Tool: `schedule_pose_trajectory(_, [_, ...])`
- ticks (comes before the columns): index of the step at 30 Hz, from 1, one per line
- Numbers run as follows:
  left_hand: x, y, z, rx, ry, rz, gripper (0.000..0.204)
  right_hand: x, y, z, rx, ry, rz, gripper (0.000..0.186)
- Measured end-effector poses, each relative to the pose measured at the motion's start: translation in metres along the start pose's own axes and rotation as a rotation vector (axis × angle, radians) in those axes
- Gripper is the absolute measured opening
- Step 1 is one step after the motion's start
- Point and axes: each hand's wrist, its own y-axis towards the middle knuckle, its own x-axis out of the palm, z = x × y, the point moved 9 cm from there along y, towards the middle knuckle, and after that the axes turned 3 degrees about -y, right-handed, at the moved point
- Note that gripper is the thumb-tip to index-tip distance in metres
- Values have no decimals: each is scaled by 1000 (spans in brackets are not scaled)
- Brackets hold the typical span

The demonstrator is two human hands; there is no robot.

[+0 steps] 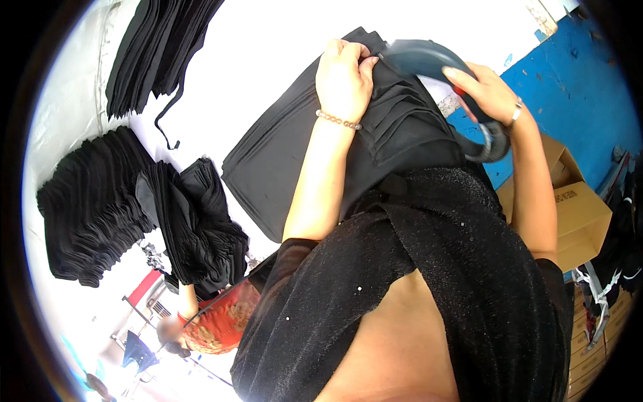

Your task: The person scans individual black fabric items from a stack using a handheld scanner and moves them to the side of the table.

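My curled left hand (343, 79) pinches the black cloth stack (288, 151) by the white desk's (268, 53) right edge; my right hand (492, 95) is wrapped round a dark tool (425, 59). Beyond: blue floor (583, 74), cardboard box (584, 218).

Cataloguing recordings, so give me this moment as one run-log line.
left hand: fingers curled on black fabric stack; right hand: gripping dark curved tool, tip beside left hand; nearby: black fabric piles, cardboard box

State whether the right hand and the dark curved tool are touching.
Touching. The head view shows the right hand gripping the dark curved tool, with the thumb lying directly against it and no gap between them.
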Motion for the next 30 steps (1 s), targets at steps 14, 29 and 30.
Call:
schedule_pose_trajectory(14, [3,-19,-28,142,-64,-22,15,11,-1,-27,91,50,23,57])
schedule_pose_trajectory(29, [-22,-42,-20,116,-296,88,14,29,-14,-59,22,-17,214,45])
schedule_pose_trajectory(30, [-36,-47,-9,162,-260,65,14,29,-20,-52,49,-34,181,44])
